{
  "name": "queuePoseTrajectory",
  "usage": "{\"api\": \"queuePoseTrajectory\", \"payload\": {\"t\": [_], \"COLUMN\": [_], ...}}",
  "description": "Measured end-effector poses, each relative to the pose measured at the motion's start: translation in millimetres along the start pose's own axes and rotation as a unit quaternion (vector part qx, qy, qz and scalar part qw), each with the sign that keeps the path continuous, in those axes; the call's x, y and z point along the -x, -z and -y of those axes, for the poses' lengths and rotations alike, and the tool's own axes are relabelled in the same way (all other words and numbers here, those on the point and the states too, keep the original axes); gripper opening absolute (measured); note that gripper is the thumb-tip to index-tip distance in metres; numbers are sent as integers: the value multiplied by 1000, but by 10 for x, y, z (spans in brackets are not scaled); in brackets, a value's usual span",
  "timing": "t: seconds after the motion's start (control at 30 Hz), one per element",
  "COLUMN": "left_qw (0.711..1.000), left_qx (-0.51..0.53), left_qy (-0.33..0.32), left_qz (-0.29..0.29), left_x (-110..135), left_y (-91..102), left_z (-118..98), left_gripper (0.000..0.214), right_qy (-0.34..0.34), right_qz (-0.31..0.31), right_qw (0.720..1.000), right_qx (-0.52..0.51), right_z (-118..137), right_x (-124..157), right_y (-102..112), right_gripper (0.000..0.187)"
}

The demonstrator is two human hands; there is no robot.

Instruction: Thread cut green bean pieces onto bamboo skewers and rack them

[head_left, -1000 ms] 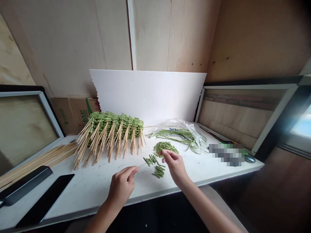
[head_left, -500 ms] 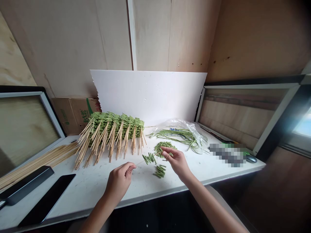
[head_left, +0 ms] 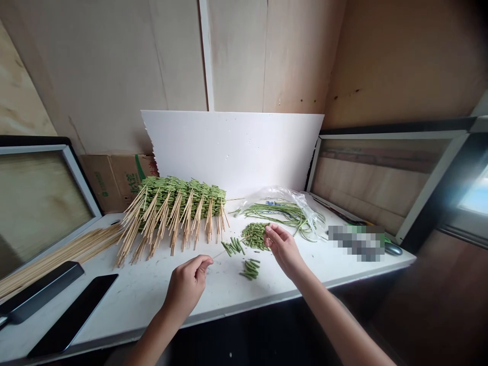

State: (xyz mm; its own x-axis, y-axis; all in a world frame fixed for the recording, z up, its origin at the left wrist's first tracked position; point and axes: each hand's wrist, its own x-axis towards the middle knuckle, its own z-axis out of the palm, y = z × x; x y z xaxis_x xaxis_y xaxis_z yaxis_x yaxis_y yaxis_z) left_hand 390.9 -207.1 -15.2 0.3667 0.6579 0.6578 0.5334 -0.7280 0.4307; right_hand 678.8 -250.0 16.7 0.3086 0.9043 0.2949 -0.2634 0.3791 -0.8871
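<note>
My left hand is closed in a pinch on the end of a thin wooden skewer. Several short green bean pieces are threaded side by side on the skewer's far part. My right hand is at the right edge of a pile of cut green bean pieces, thumb and fingertips drawn together; what lies between them, if anything, cannot be made out. Below the skewer, a small group of bean pieces rests on the white table.
Stacked bean skewers stand at the back left, handles toward me. Bare skewers, a phone and a dark oblong case lie left. Whole long beans sit in a clear plastic bag behind the pile. A white board stands behind.
My right hand has moved a little to the right, away from the skewer's tip to the pile's right edge. My left hand and the skewer have barely moved.
</note>
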Motion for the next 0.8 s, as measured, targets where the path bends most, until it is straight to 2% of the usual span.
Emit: {"api": "queuePoseTrajectory", "payload": {"t": [0.13, 0.27, 0.5, 0.63, 0.8], "left_qw": [1000, 1000, 1000, 1000, 1000], "left_qx": [12, 13, 11, 4, -4], "left_qy": [-7, -13, -12, -15, -21], "left_qz": [2, 2, -1, -6, -13], "left_x": [15, 19, 19, 36, 54], "left_y": [-7, -7, -12, -33, -59], "left_z": [-20, -29, -26, 3, 8], "left_gripper": [29, 29, 32, 32, 32], "right_qy": [26, 46, 11, -1, -28], "right_qz": [-1, -4, -24, -26, 7], "right_qw": [998, 997, 999, 999, 1000], "right_qx": [-61, -65, 28, 28, 10], "right_z": [-30, -79, -154, -128, -113], "right_x": [56, 75, 82, 104, 122], "right_y": [-75, -75, -41, -70, -105], "right_gripper": [22, 20, 26, 31, 34]}}
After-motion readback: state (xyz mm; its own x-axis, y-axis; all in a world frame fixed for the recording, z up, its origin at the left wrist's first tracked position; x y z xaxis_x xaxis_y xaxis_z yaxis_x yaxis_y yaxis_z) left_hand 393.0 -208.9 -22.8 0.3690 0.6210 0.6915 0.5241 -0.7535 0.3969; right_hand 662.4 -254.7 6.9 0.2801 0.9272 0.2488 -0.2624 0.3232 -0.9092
